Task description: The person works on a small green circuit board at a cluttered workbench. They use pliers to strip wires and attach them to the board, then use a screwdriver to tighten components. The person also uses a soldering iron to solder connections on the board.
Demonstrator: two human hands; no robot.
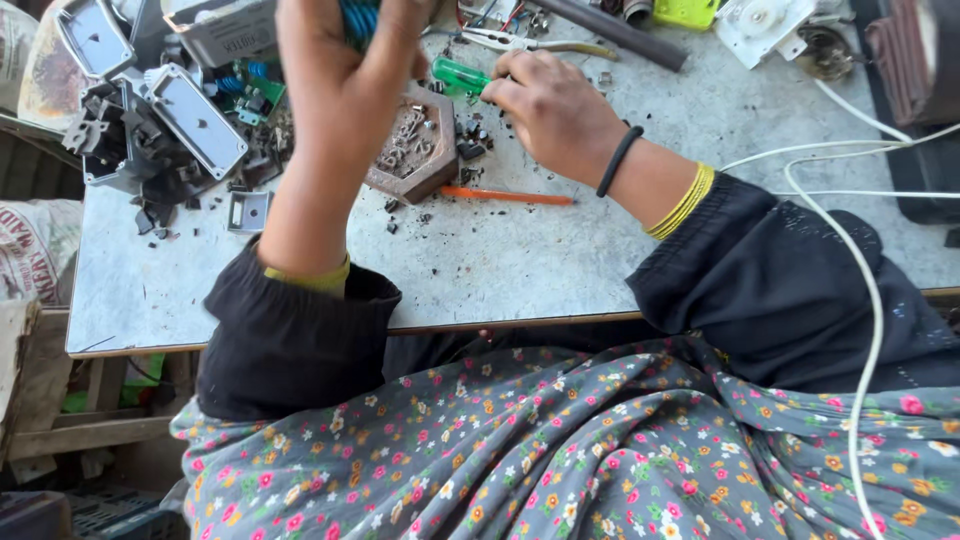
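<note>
We see a green-handled screwdriver [459, 76] gripped in the right hand [555, 110], its translucent handle sticking out leftward from the curled fingers, just above a brown hexagonal tray [415, 145] of small screws and metal bits. The left hand [340, 70] is raised nearer the camera and closed around something with blue ribbing [358, 18] — we cannot tell what it is, since the top edge cuts it off.

Just below the tray an orange rod [505, 196] lies flat on the table [480, 270], a pale grey, scuffed top with a thin wooden edge, strewn with dark crumbs of broken plastic. To the left sits a heap of dismantled grey housings [190, 120] and black parts, with a small green circuit board [262, 92] among them. Pliers [520, 42] with pale handles lie beyond the right hand, beside a dark tube [625, 35]. White cables [850, 170] loop in from the right and trail down over the lap.

The right wrist bears a black band [618, 160] and yellow bangles [683, 202]; both forearms come out of black sleeves — the left one upright, the right one angled across the table with its hand low over the tray. A grey floral garment [600, 450] covers the lap below. At the left edge stand printed sacks [35, 250] and rough wooden framing.
</note>
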